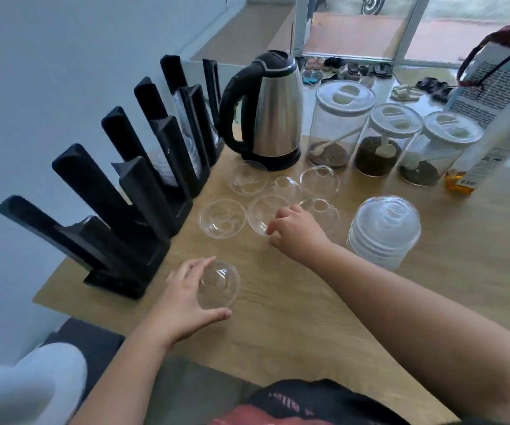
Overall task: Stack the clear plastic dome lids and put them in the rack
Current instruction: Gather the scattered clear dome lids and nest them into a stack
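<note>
Fingers (200,265) of the left hand (183,299) curl around one clear dome lid (218,285), with the thumb under its near rim, and hold it just above the wooden tabletop (309,302) near the front edge. Farther in, the right hand (293,233) pinches the near rim of a second dome lid (264,214) that lies on the tabletop. Around this one lie more loose lids: one (222,218) just to its left, one (324,210) partly behind the right hand, and three (319,180) in a row behind, close to the kettle. To the right of the hand stands a stack of dome lids (384,231), already nested one over another. Along the left edge of the tabletop stands the black rack (131,204) with tall slanted dividers; some clear lids show in its far slots. Behind the loose lids stands a steel kettle (267,108) with a black handle, then three clear jars (384,139) with white covers, and a bottle (490,148) with yellow liquid at the right.
</note>
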{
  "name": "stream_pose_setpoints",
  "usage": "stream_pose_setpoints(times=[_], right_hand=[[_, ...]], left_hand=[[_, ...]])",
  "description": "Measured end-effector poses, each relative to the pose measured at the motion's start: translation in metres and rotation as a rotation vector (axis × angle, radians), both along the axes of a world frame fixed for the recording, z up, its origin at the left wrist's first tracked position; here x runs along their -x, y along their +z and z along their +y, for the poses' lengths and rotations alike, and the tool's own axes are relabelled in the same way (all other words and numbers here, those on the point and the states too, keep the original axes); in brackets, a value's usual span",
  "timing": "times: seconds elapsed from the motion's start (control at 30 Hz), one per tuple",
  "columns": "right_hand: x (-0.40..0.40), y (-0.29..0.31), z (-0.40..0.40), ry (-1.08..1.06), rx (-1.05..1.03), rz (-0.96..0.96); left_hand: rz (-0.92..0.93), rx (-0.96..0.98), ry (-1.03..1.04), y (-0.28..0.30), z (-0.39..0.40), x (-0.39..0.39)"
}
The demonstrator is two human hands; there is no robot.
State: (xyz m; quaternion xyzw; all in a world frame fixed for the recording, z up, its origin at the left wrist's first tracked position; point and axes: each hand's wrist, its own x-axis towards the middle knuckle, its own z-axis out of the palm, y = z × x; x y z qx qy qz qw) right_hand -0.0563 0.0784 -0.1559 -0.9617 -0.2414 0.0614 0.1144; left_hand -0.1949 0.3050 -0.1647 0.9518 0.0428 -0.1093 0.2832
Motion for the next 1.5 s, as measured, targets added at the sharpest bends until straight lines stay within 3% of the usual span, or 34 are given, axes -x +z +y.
stream_pose_setpoints(times=[0.13,0.23,0.4,0.5,0.6,0.73,0.97,1.13,1.23,1.33,1.5], right_hand=[[0.005,0.003,-0.004,-0.043,-0.099,-0.008],[0.014,0.020,-0.011,-0.156,-0.345,0.027],[0.027,0.022,-0.043,-0.661,-1.001,0.579],[0.039,0.008,-0.054,-0.808,-1.124,0.797],[0.046,-0.006,-0.057,-0.856,-1.040,0.811],[0.055,-0.005,-0.054,-0.608,-0.416,0.448],[0.067,-0.002,-0.028,-0.164,-0.149,0.303],[0.071,0.001,-0.030,-0.179,-0.221,0.265],[0.070,0.036,-0.045,-0.219,-0.308,0.083],[0.060,0.083,-0.074,-0.360,-0.410,-0.098],[0.041,0.107,-0.131,-0.550,-0.351,-0.109]], left_hand=[[-0.077,0.011,0.078,-0.014,-0.001,0.002],[-0.117,0.021,0.101,-0.013,-0.002,0.002],[-0.179,0.078,0.090,-0.002,-0.008,-0.007],[-0.159,0.096,0.056,0.000,-0.013,-0.015],[-0.125,0.094,0.029,-0.001,-0.018,-0.019],[-0.096,0.077,-0.006,-0.002,-0.017,-0.023],[-0.120,0.079,-0.033,0.001,-0.016,-0.025],[-0.185,0.124,-0.034,0.007,-0.017,-0.024],[-0.226,0.155,-0.041,0.014,-0.024,-0.029],[-0.245,0.183,-0.081,0.020,-0.038,-0.039],[-0.258,0.280,-0.144,0.024,-0.064,-0.058]])
